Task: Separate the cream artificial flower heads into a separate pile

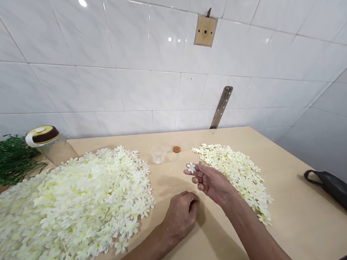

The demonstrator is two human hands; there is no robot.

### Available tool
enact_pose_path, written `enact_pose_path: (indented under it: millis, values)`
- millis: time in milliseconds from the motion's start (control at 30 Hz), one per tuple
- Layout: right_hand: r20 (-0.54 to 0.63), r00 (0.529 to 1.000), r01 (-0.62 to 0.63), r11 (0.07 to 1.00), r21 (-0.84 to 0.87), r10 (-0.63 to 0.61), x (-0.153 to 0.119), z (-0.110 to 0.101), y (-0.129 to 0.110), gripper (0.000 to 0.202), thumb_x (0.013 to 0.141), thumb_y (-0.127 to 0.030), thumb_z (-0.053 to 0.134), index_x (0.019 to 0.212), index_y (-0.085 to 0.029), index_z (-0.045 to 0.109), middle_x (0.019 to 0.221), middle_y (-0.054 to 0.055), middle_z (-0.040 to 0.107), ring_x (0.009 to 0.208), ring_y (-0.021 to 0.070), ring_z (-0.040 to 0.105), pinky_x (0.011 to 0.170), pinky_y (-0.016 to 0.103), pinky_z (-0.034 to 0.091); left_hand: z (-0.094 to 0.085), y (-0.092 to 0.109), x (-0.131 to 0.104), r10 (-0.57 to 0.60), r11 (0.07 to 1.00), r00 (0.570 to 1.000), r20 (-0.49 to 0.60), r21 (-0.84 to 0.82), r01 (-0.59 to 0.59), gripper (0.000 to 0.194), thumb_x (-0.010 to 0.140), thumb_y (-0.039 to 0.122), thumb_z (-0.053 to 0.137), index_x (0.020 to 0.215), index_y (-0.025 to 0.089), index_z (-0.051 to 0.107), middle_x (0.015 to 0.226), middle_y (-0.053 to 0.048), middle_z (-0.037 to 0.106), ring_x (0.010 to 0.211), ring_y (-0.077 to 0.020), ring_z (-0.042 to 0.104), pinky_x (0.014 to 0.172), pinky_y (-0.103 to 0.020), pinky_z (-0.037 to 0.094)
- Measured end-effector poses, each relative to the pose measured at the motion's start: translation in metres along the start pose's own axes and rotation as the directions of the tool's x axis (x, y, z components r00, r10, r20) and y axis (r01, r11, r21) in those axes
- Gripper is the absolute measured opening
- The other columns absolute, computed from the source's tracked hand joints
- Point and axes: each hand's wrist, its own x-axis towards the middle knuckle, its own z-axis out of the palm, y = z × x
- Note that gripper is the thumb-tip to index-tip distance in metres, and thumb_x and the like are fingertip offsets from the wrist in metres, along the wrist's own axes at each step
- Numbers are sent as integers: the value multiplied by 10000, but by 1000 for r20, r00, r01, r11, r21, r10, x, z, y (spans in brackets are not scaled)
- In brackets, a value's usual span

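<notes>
Just over the table, my right hand (213, 184) holds a small white artificial flower (191, 167) by its fingertips, with the other fingers half curled. My left hand (181, 213) is closed near the table top, below and left of the right one. Its fingertips are hidden, so I cannot make out what they hold. A large heap of pale yellow-white artificial flowers (88, 203) lies to the left. Behind my right hand and forearm spreads a flatter, smaller pile of similar flowers (233, 167).
Beyond my hands are a small clear plastic cup (159, 158) and a round orange-brown piece (176, 149). A tilted clear bottle with a brown-yellow lid (43, 135) and green artificial foliage (7, 158) are at left. A black pouch (338, 191) lies right; a metal strip (221, 108) leans behind.
</notes>
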Motion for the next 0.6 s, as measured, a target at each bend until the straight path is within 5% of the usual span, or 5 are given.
enact_pose_path:
  millis: [300, 367, 433, 533, 600]
  values:
    - [30, 996, 84, 957, -277, -79, 10, 10, 9, 272, 816, -353, 711, 1014, -168, 703, 1072, 119, 716, 653, 105, 619, 514, 204, 515, 1, -5, -1, -13, 999, 999, -33, -44, 11, 232, 817, 95, 458, 799, 168, 677, 745, -33, 639, 667, -143, 568, 662, -255, 429]
    - [-31, 985, 131, 853, -505, -169, 15, 23, 13, 240, 844, -356, 664, 990, -173, 716, 949, 91, 734, 595, 119, 620, 476, 228, 511, 1, -5, -1, -13, 999, 1000, -26, -30, 12, 215, 828, 120, 463, 753, 168, 659, 710, -32, 620, 642, -146, 556, 640, -263, 425]
    - [-17, 963, 167, 646, -745, -270, 18, 45, 17, 240, 900, -331, 580, 1020, -186, 729, 806, 66, 731, 558, 137, 627, 479, 248, 514, 1, -5, -1, -24, 999, 1000, -9, -32, 24, 207, 849, 157, 466, 765, 174, 655, 714, -41, 624, 653, -163, 563, 640, -283, 438]
    - [294, 908, 402, 420, -813, -299, 16, 82, 21, 320, 930, -316, 545, 1215, -245, 669, 1098, 78, 723, 750, 167, 693, 671, 303, 571, 1, -5, -3, -42, 998, 999, 26, -44, 44, 209, 886, 216, 459, 888, 201, 668, 806, -66, 662, 759, -218, 586, 677, -337, 474]
    - [541, 805, 593, 292, -750, -243, 12, 100, 21, 399, 894, -327, 613, 1291, -282, 615, 1261, 63, 661, 898, 185, 690, 843, 352, 545, 0, -5, -4, -44, 998, 998, 42, -40, 45, 198, 890, 232, 474, 939, 217, 665, 847, -72, 667, 808, -237, 582, 697, -359, 482]
